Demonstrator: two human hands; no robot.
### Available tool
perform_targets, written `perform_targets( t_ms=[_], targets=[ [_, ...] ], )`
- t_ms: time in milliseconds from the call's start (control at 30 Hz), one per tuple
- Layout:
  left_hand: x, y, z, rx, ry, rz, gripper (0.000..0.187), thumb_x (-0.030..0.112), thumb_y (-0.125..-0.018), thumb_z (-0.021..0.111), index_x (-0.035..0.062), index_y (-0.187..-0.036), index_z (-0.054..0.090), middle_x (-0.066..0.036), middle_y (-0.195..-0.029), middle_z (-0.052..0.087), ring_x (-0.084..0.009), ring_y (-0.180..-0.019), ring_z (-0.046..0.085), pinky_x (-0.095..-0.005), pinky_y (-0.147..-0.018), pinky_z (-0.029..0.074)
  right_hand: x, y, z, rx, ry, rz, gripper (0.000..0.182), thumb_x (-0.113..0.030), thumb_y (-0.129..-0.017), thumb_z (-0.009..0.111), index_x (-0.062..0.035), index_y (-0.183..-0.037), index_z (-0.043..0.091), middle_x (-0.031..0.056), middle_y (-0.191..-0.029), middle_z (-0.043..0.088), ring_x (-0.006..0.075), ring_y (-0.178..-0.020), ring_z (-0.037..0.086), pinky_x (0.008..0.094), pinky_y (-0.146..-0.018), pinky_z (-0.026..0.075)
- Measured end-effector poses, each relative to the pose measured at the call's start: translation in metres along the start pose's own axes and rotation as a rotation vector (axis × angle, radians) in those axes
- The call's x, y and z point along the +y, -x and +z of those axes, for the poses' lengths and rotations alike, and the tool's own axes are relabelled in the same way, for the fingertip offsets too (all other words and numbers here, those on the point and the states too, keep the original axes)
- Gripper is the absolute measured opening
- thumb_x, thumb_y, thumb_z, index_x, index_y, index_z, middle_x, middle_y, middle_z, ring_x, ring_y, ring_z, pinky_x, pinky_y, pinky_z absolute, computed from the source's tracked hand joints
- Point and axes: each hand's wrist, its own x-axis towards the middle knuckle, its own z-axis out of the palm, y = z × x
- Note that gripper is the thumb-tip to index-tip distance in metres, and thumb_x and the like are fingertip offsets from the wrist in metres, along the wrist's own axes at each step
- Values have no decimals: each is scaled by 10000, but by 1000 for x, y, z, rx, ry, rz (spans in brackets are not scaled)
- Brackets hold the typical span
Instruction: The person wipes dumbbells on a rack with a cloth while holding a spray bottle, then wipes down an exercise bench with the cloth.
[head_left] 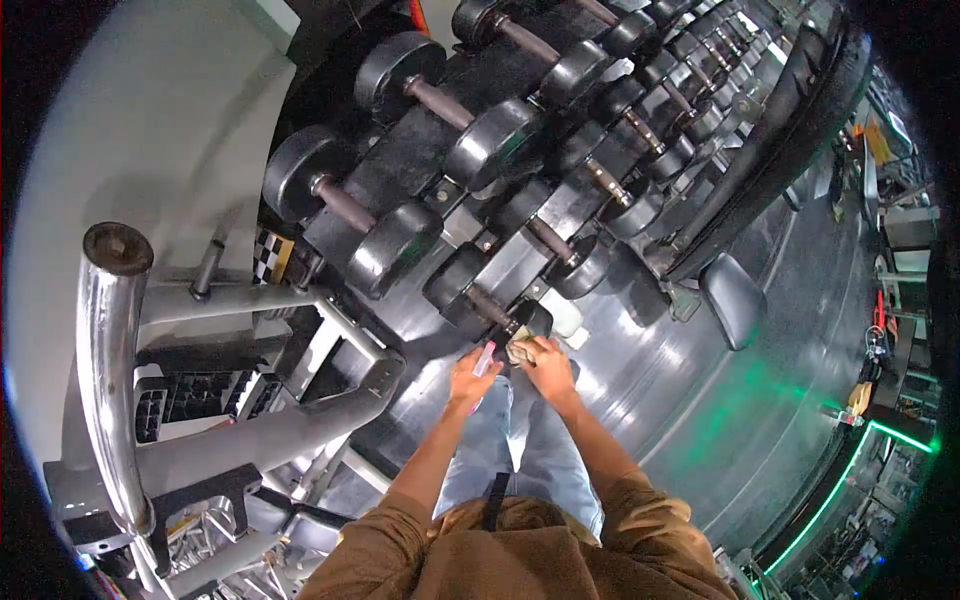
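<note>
Your two hands meet just in front of your legs, the left hand (472, 378) beside the right hand (548, 365), both at the end of the nearest dumbbell (490, 300). That dumbbell lies on the dumbbell rack (520, 130), which runs away ahead of you. A padded bench (735, 298) stands to your right on the floor (720, 420), and a steel tube frame (110, 370) stands to your left.

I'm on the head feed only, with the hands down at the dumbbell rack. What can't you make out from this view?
- Pink object in the left hand: too small to identify; fingers cover part of it.
- Cloth under the right hand: mostly hidden by the hand.
- Nearest dumbbell: weight markings too small and dark to read.
- Far rack end: warped and blurred by the fisheye edge.
- Right-side room: dim, cut off by the lens border.
</note>
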Motion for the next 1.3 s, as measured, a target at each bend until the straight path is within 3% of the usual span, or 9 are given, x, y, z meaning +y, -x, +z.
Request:
perform_targets(
  t_ms=[67, 133, 200, 400, 500, 667, 867, 1133, 1300],
  targets=[
    [-1, -2, 12, 27, -2, 13, 336, 374, -768, 741, 89, -904, 628, -110, -851, 675, -339, -770, 643, -447, -712, 503, 8, -5, 0, 8, -22, 80, 425, -150, -753, 720, -196, -1170, 651, 86, -1103, 622, 332, -967, 605, 426, -885, 508],
    [7, -5, 19, 0, 60, -63, 395, 396, -746, 763, 98, -964, 623, -114, -859, 679, -347, -790, 653, -453, -724, 509, 6, -16, -10, 39, -85, 137, 368, -86, -744, 706, -124, -1107, 663, 113, -1018, 638, 334, -961, 614, 403, -810, 512],
    [13, -8, 30, 1, -59, -114, 426, 385, -727, 781, 101, -994, 610, -127, -884, 680, -358, -858, 658, -464, -744, 515, 16, -28, -11, 240, -125, 326, 343, -97, -770, 681, -79, -1112, 657, 142, -1010, 648, 356, -935, 629, 421, -807, 505],
    [25, -12, 52, 179, -176, -152, 451, 367, -716, 794, 93, -1011, 592, -129, -906, 679, -375, -902, 649, -475, -740, 519, 55, -72, -9, 64, -116, 312, 382, -201, -810, 669, -30, -1150, 634, 205, -1091, 651, 383, -951, 642, 432, -875, 503],
    [37, -8, 53, 209, -204, -275, 362, 309, -717, 788, 138, -969, 592, -68, -863, 695, -349, -842, 663, -481, -737, 506, 60, -85, -6, -129, -99, 559, 352, -215, -856, 600, -53, -1168, 611, 210, -1074, 649, 396, -994, 623, 459, -876, 487],
    [41, -5, 56, 257, -170, -336, 374, 317, -719, 788, 140, -983, 592, -65, -869, 698, -359, -877, 658, -489, -755, 505, 33, -42, -5, 59, -85, 178, 398, -131, -818, 630, -25, -1195, 560, 208, -1085, 605, 438, -931, 579, 504, -836, 466],
    [43, -7, 51, 254, -139, -399, 458, 333, -682, 821, 164, -1057, 618, -77, -887, 705, -339, -881, 668, -465, -760, 510, 56, -49, 5, 105, -156, 143, 389, -106, -850, 601, -12, -1222, 536, 232, -1085, 602, 444, -961, 573, 506, -893, 437],
    [38, -6, 47, 231, -27, -462, 542, 346, -645, 847, 172, -1116, 642, -38, -969, 723, -283, -922, 685, -405, -798, 518, 142, -104, 48, -384, -349, 619, 594, -442, -966, 424, 52, -1281, 520, 292, -1275, 549, 427, -1177, 534, 453, -965, 419],
    [34, -3, 53, 279, 0, -494, 561, 351, -623, 859, 151, -1106, 655, -36, -956, 723, -274, -920, 685, -398, -801, 516, 135, -107, 47, -383, -485, 922, 528, -404, -948, 507, 50, -1206, 587, 262, -1174, 621, 361, -1109, 591, 426, -906, 440]
  ],
)
